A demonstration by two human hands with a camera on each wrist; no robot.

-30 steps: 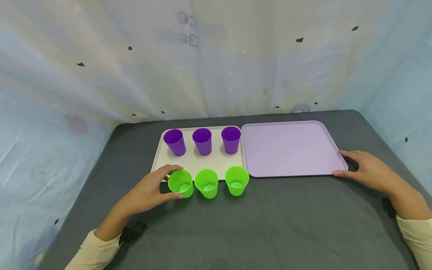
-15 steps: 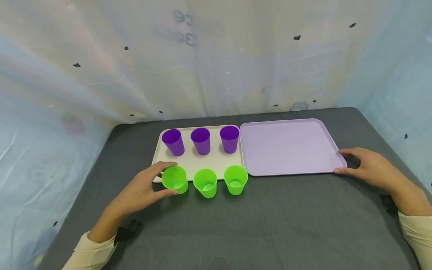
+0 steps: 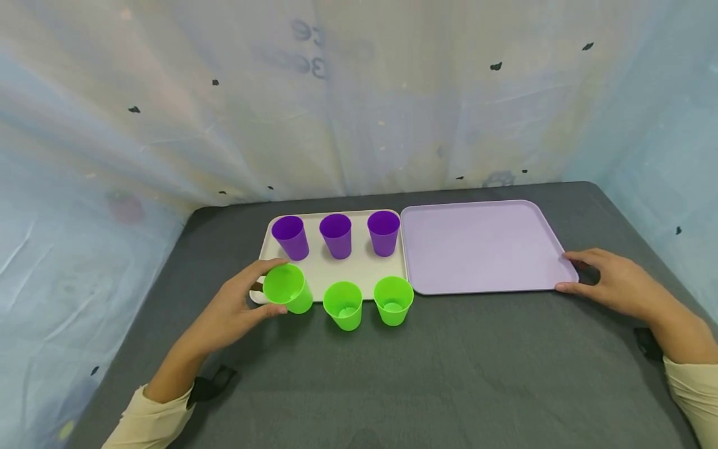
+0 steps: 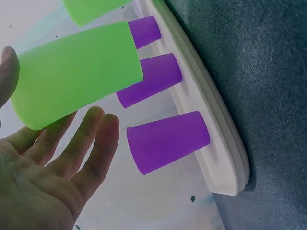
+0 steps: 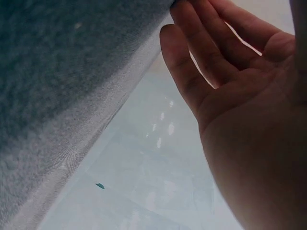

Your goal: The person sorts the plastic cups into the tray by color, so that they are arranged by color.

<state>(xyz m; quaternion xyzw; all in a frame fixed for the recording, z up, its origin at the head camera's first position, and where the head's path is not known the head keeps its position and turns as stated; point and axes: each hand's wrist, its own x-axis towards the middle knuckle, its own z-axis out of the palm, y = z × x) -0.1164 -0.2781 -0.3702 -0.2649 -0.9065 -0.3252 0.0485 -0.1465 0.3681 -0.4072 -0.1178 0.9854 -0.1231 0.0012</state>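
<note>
In the head view, my left hand (image 3: pixel 230 312) grips a green cup (image 3: pixel 297 293) between thumb and fingers. The cup is tilted and raised over the near left corner of the cream tray (image 3: pixel 336 277). Two more green cups (image 3: pixel 343 308) (image 3: pixel 394 305) stand at that tray's near edge. A row of purple cups (image 3: pixel 336 237) stands along the back of the cream tray; the left wrist view shows a purple cup (image 4: pixel 168 141) close to my fingers. My right hand (image 3: pixel 622 284) touches the near right corner of the lavender tray (image 3: pixel 488 249) with thumb and fingertips.
Both trays lie side by side on a dark grey cloth-covered table (image 3: pixel 421 374). A pale plastic sheet (image 3: pixel 364 112) hangs behind the table and along its sides.
My left hand has lifted the green cup from the left end of the near row, moved it left and back, and tilted it. My right hand stays at the lavender tray's corner.
</note>
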